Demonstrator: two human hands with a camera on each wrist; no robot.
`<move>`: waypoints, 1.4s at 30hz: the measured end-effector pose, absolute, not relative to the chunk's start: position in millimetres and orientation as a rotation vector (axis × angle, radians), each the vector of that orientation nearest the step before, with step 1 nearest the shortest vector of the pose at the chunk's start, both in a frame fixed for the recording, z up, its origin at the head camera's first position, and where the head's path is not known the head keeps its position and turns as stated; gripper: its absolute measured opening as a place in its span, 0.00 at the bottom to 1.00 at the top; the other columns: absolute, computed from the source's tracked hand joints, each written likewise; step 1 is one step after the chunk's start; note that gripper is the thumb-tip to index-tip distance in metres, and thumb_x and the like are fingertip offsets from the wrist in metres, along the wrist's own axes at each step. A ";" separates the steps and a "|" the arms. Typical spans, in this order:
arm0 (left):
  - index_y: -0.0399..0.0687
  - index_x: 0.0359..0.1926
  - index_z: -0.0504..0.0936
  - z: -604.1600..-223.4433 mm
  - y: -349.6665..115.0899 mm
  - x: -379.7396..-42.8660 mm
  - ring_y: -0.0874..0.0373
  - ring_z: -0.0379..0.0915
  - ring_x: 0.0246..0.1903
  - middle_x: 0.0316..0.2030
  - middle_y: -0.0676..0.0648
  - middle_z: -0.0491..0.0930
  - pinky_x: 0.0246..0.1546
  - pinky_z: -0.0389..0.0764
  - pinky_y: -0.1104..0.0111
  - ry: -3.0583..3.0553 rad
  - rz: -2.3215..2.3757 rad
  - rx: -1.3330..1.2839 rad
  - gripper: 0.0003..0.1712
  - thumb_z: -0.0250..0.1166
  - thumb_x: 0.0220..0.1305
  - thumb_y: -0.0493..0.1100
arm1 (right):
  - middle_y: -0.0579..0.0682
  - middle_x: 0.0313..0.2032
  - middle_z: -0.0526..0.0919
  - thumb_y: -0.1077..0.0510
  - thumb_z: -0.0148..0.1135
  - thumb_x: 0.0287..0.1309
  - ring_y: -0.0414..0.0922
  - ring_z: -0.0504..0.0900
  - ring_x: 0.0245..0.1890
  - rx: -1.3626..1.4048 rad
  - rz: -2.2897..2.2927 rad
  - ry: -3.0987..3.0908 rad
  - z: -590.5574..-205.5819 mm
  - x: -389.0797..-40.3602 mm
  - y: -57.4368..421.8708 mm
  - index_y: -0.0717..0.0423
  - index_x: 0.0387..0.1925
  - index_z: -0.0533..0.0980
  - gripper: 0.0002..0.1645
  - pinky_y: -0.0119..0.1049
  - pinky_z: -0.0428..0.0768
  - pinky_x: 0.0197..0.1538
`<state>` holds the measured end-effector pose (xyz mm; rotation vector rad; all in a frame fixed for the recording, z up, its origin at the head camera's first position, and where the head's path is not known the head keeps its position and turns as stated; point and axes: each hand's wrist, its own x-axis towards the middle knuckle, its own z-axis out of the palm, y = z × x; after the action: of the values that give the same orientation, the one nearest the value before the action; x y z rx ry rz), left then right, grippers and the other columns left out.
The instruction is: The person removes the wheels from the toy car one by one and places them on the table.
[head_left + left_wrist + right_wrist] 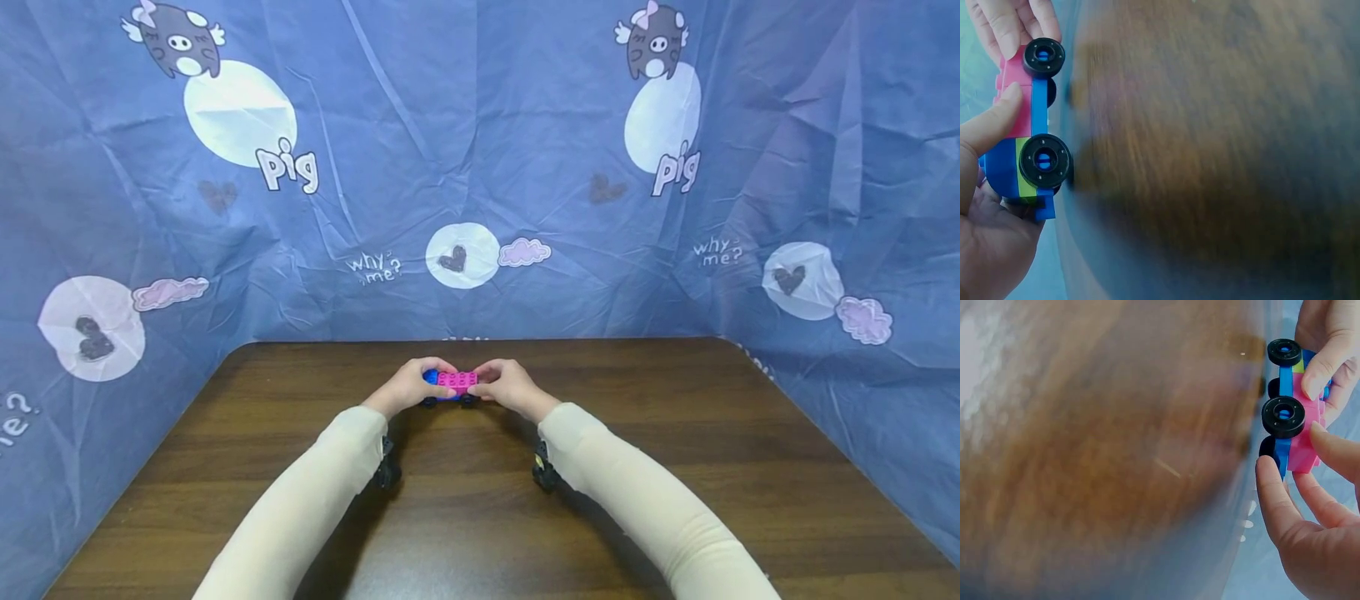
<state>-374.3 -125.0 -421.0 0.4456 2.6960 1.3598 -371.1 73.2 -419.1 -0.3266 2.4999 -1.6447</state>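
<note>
A toy building-block truck (459, 380) is held between both hands near the far side of the table. Pink studded bricks form its rear, blue and lime-green bricks its front, and black wheels (1043, 160) sit along a blue base. My left hand (408, 385) grips the blue front end, thumb laid along the pink side (1020, 106). At the rear, my right hand (516, 388) has its thumb on the pink bricks (1302, 440), one fingertip by a back wheel and another finger behind the tail. The palms hide part of the far side.
The brown wooden table (465, 517) stretches out around the forearms. Behind and beside it hangs a blue printed cloth (525, 108) with pigs and hearts. Dark wrist devices (543, 467) sit beneath the cream sleeves (645, 492).
</note>
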 end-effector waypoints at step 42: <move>0.33 0.51 0.68 -381.9 -96.3 -314.6 0.57 0.79 0.39 0.42 0.36 0.82 0.44 0.80 0.66 2.420 1.573 0.537 0.23 0.68 0.61 0.39 | 0.55 0.44 0.86 0.55 0.69 0.56 0.42 0.83 0.41 -0.368 -1.616 2.413 -352.2 -339.6 99.7 0.62 0.44 0.83 0.17 0.47 0.79 0.56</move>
<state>-314.6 -96.3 -381.9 0.5372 2.4204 1.5735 -339.6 99.7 -352.2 -0.3676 2.4129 -1.6155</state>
